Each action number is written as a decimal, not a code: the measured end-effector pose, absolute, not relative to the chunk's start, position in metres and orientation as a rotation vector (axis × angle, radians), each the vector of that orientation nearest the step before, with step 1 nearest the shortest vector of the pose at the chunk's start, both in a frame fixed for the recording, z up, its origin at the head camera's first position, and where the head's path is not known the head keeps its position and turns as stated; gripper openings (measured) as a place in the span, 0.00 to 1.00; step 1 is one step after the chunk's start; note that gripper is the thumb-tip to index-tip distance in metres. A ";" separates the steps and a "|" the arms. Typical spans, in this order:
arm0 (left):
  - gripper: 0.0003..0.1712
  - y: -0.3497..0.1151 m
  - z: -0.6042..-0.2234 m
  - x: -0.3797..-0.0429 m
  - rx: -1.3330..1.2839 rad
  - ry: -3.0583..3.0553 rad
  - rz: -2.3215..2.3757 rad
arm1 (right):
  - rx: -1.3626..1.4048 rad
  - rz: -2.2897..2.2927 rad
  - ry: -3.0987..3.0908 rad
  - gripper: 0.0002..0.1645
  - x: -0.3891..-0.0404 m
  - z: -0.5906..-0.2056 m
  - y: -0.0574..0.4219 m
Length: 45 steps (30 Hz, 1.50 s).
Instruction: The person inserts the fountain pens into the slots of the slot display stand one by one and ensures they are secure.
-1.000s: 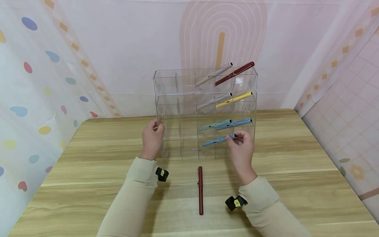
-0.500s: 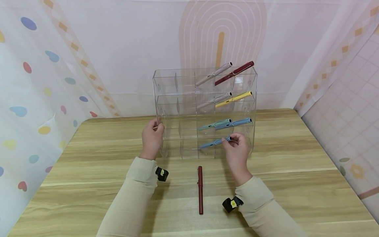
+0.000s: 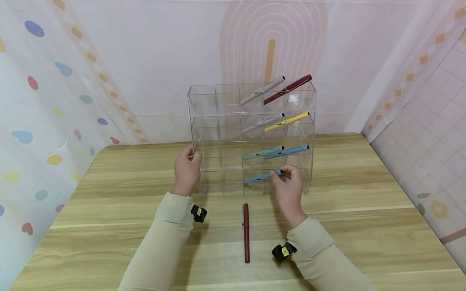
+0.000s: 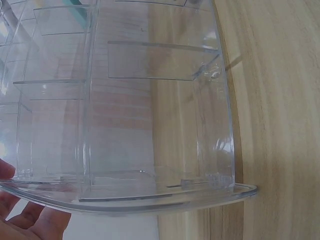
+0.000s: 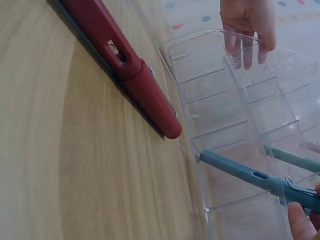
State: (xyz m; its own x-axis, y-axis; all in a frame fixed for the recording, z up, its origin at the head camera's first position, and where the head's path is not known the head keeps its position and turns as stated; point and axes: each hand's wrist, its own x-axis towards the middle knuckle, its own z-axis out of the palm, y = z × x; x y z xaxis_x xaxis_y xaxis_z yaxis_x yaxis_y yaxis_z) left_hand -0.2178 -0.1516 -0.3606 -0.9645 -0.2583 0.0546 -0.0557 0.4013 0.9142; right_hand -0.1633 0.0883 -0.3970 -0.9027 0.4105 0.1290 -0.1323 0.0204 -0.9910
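Note:
A clear acrylic pen rack [image 3: 205, 93] with rows of compartments stands upright on the table. My left hand [image 3: 187, 171] grips its left side wall, thumb inside and fingers outside, as the left wrist view shows. My right hand [image 3: 289, 190] pinches a blue pen [image 3: 259, 178] by its clipped cap end. The tapered barrel slants down to the left into a bottom-row compartment, its end close to the rack's lower front edge in the right wrist view. A dark red pen [image 3: 246, 232] lies on the table in front of the rack, clip end toward it.
Higher compartments hold slanted pens: a pale one [image 3: 263, 90] and a dark red one [image 3: 289, 89] on top, then another pale one and a yellow pen [image 3: 288, 122], then a green pen [image 3: 264, 152] beside a blue one. A patterned curtain [image 3: 164, 60] hangs behind the wooden table [image 3: 364, 194].
My right hand has moved left and slightly down, bringing the blue pen's tip further into the bottom-row compartment. The left hand keeps its grip on the rack, and the red pen lies still.

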 end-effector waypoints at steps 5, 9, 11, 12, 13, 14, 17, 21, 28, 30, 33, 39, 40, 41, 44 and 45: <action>0.20 -0.153 -0.362 -0.218 0.282 -2.471 -1.601 | -0.276 1.935 -1.932 0.12 -0.162 -0.399 0.088; 0.19 -0.153 -0.363 -0.218 0.282 -2.468 -1.600 | -0.275 1.934 -1.935 0.12 -0.160 -0.400 0.088; 0.19 -0.153 -0.363 -0.218 0.281 -2.467 -1.596 | -0.273 1.937 -1.932 0.12 -0.159 -0.401 0.088; 0.19 -0.153 -0.363 -0.218 0.280 -2.468 -1.594 | -0.271 1.940 -1.929 0.12 -0.159 -0.401 0.088; 0.19 -0.153 -0.363 -0.218 0.278 -2.468 -1.592 | -0.270 1.941 -1.927 0.12 -0.158 -0.402 0.088; 0.19 -0.153 -0.364 -0.218 0.277 -2.469 -1.591 | -0.269 1.944 -1.924 0.12 -0.158 -0.402 0.088; 0.19 -0.153 -0.364 -0.218 0.276 -2.470 -1.592 | -0.269 1.947 -1.917 0.12 -0.157 -0.403 0.087; 0.19 -0.153 -0.364 -0.218 0.274 -2.473 -1.595 | -0.279 1.943 -1.915 0.13 -0.156 -0.403 0.087; 0.19 -0.153 -0.364 -0.218 0.272 -2.473 -1.591 | -0.290 1.969 -1.957 0.17 -0.152 -0.402 0.091; 0.18 -0.153 -0.364 -0.218 0.269 -2.470 -1.596 | -0.282 1.976 -1.975 0.20 -0.150 -0.402 0.093; 0.18 -0.153 -0.364 -0.218 0.268 -2.468 -1.598 | -0.269 1.987 -2.003 0.22 -0.146 -0.403 0.098; 0.19 -0.152 -0.363 -0.219 0.267 -2.464 -1.600 | -0.275 1.998 -2.120 0.17 -0.135 -0.404 0.109; 0.19 -0.152 -0.362 -0.219 0.268 -2.464 -1.602 | -0.285 2.005 -2.148 0.16 -0.133 -0.404 0.109; 0.19 -0.152 -0.362 -0.219 0.271 -2.464 -1.603 | -0.292 2.013 -2.176 0.15 -0.131 -0.404 0.110; 0.19 -0.152 -0.362 -0.218 0.274 -2.460 -1.610 | -0.301 2.038 -2.259 0.15 -0.127 -0.406 0.111; 0.19 -0.152 -0.362 -0.218 0.271 -2.462 -1.605 | -0.298 2.045 -2.289 0.16 -0.126 -0.407 0.111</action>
State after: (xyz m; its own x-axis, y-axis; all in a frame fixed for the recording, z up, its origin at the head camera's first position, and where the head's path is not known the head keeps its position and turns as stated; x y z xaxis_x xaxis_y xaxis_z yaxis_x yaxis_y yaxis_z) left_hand -0.2183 -0.1522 -0.3623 -0.9652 -0.2546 0.0590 -0.0487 0.3972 0.9164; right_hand -0.1259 0.1111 -0.4067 -0.9796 0.1821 -0.0852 0.1051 0.1027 -0.9891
